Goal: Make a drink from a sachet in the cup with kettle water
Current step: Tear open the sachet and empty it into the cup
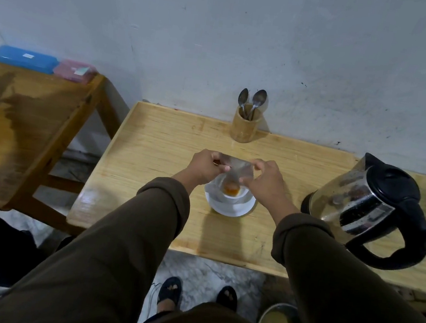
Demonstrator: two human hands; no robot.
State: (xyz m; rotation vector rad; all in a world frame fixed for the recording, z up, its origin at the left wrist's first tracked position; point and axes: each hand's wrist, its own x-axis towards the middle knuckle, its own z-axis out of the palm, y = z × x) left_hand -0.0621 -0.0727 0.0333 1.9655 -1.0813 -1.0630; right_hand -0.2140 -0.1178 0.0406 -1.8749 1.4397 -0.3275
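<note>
Sachet (pixel 235 168) pinched by both hands over cup (pixel 231 192), mid-table (pixel 154 148)

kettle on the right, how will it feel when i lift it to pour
The kettle looks steel-bodied and large beside the cup, so probably heavy if filled. Its thick black loop handle should give a firm grip. The broad base makes tipping unlikely.

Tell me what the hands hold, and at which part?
Both hands hold the sachet over the cup: left hand at its left end, right hand at its right end.
</note>
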